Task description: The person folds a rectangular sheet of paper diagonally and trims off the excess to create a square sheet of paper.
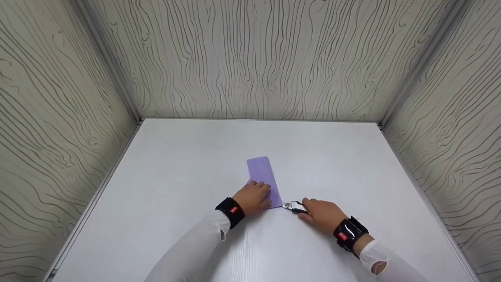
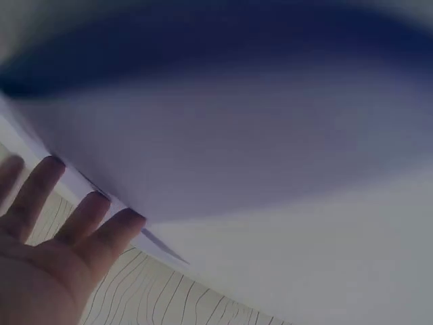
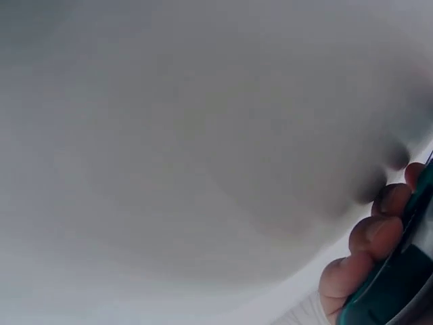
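A folded sheet of purple paper [image 1: 263,170] lies slanted on the white table. My left hand [image 1: 253,197] rests on its lower part, pressing it down with spread fingers [image 2: 108,237]; some of the sheet is hidden beneath. At the sheet's lower right corner is a plier-style hole punch [image 1: 292,205] with a silver head and dark handles. My right hand [image 1: 323,214] grips it, and in the right wrist view the fingers curl round a dark green handle [image 3: 399,284]. The punch's head meets the paper's edge; whether the paper sits between its jaws is too small to tell.
The white table [image 1: 176,156] is bounded by wood-grain panels at the back [image 1: 250,58], the left [image 1: 51,117] and the right [image 1: 454,117]. Grey metal rails run along the table's sides and up the back corners.
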`<state>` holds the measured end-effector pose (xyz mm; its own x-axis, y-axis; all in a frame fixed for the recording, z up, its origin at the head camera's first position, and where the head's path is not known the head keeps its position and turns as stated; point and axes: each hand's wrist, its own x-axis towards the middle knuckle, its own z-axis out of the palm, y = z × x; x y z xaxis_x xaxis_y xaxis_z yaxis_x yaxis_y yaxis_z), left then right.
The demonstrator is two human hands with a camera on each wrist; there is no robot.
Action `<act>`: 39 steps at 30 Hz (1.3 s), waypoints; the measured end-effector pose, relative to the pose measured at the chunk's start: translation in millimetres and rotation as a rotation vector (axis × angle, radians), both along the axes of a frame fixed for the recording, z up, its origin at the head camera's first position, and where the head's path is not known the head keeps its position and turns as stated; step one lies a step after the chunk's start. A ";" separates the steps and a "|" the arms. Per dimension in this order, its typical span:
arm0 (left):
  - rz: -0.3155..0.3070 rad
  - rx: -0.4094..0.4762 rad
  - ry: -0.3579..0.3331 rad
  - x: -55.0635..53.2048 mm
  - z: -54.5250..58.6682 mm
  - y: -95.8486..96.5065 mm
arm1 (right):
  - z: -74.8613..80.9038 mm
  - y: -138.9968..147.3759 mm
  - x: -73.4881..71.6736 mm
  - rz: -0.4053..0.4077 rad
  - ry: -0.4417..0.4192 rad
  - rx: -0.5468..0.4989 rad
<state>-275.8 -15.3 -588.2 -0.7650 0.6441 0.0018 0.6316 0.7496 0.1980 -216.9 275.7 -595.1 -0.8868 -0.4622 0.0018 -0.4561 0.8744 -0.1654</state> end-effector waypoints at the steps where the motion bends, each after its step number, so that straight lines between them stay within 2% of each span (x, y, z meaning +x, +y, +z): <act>1: 0.019 -0.009 0.014 0.0 -1.0 0.8 | -0.9 -2.0 1.3 -0.001 -0.004 0.000; 6: 0.067 -0.068 0.075 3.2 -2.9 0.7 | -1.2 -11.2 7.5 -0.019 -0.024 -0.009; 13: 0.097 -0.087 0.029 5.0 -4.7 -2.7 | -2.5 -13.0 9.4 -0.010 0.014 0.005; 19: 0.086 -0.142 -0.013 7.0 -2.5 -3.5 | -8.4 -7.6 5.5 -0.003 0.013 0.024; 25: 0.079 -0.155 -0.006 6.2 -2.2 -4.2 | -8.9 -6.7 4.5 0.050 0.067 -0.002; 33: 0.088 -0.157 -0.042 5.5 0.2 -3.3 | -2.7 -8.9 4.8 0.029 0.051 -0.020; 39: 0.085 -0.156 -0.029 3.3 -7.2 -3.6 | 0.0 -11.5 5.3 0.012 0.049 -0.014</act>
<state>-272.5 -18.9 -595.4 -0.8152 0.5676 -0.1158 0.5602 0.8233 0.0917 -211.6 264.2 -595.1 -0.8800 -0.4722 0.0517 -0.4742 0.8667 -0.1548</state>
